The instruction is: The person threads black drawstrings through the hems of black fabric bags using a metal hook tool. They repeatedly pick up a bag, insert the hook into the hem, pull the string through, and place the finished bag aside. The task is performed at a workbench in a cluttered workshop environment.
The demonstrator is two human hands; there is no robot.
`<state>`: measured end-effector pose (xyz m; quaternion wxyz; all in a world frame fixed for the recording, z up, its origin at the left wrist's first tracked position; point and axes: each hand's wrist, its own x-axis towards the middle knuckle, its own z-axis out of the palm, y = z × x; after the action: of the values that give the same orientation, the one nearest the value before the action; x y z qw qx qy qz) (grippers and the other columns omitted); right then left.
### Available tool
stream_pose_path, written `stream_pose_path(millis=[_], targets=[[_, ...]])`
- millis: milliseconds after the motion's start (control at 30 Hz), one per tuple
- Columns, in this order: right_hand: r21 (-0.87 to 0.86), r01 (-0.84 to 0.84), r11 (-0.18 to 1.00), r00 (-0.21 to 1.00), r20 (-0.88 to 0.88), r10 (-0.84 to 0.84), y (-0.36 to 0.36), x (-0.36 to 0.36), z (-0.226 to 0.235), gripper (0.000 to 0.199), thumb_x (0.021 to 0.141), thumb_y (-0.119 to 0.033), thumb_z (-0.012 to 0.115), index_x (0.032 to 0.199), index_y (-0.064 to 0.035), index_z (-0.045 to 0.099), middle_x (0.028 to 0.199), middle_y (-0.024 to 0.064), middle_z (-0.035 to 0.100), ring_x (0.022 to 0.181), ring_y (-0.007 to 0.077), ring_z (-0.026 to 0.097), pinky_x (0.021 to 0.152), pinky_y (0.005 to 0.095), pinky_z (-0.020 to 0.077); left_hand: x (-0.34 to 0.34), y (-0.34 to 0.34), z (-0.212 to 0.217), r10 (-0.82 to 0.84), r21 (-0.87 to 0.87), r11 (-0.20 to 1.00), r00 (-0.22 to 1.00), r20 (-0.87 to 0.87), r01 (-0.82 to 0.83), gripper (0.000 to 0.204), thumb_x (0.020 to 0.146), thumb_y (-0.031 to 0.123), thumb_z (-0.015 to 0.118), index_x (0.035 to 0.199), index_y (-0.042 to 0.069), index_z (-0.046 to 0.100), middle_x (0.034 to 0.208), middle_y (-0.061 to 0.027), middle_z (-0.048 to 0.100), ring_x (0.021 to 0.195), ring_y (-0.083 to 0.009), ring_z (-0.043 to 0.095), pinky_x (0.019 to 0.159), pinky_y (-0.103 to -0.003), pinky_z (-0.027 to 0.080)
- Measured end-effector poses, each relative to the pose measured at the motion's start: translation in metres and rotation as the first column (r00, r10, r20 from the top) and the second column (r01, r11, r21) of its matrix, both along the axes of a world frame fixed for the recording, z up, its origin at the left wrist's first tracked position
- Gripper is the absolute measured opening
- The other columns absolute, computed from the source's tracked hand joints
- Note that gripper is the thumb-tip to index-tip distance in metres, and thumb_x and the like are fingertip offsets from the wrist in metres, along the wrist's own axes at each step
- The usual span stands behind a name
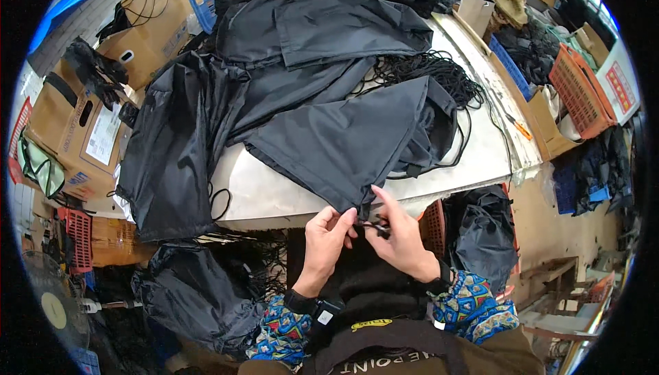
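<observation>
A black fabric drawstring bag (336, 134) lies slanted over the table's front edge, one corner pointing toward me. My left hand (326, 243) pinches that corner between thumb and fingers. Close beside it, my right hand (401, 241) has its index finger stretched up along the fabric while the other fingers curl round a short dark piece of cord at the corner. Exactly how the cord passes through the fabric is hidden by my fingers. More cord loops out from the bag's right end.
More black bags (350, 25) pile up behind, and another bag (175, 148) hangs over the edge at left. A tangle of black cords (439, 76) lies on the white table (274, 193). Cardboard boxes (86, 134) stand left; an orange basket (582, 90) and orange-handled cutter (519, 128) are right.
</observation>
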<state>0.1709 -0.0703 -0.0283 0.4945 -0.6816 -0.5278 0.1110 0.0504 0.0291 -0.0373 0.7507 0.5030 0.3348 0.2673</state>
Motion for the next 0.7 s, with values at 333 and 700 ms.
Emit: stream_pose_path(millis=[333, 700], targets=[[0.009, -0.008, 1.0, 0.922, -0.388, 0.011, 0.0, 0.002, -0.014, 0.023, 0.083, -0.004, 0.066, 0.104, -0.0006, 0.056, 0.076, 0.003, 0.056, 0.064, 0.0085, 0.05, 0.058, 0.0229, 0.0414, 0.0, 0.002, 0.001, -0.026, -0.286, 0.955, 0.985, 0.169, 0.074, 0.014, 0.092, 0.014, 0.06, 0.085, 0.001, 0.062, 0.079, -0.0075, 0.067, 0.062, -0.0125, 0.062, 0.048, -0.022, 0.045], [-0.004, -0.059, 0.998, 0.998, -0.038, 0.059, -0.022, -0.004, 0.047, 0.03, 0.08, 0.002, 0.064, 0.109, -0.0041, 0.064, 0.079, 0.013, 0.057, 0.063, 0.0258, 0.058, 0.057, 0.0321, 0.0465, 0.005, 0.003, 0.0, 0.08, -0.302, 0.953, 0.975, 0.208, -0.014, 0.014, 0.09, 0.015, 0.063, 0.087, 0.001, 0.063, 0.081, -0.0073, 0.067, 0.068, -0.0134, 0.065, 0.054, -0.022, 0.051]])
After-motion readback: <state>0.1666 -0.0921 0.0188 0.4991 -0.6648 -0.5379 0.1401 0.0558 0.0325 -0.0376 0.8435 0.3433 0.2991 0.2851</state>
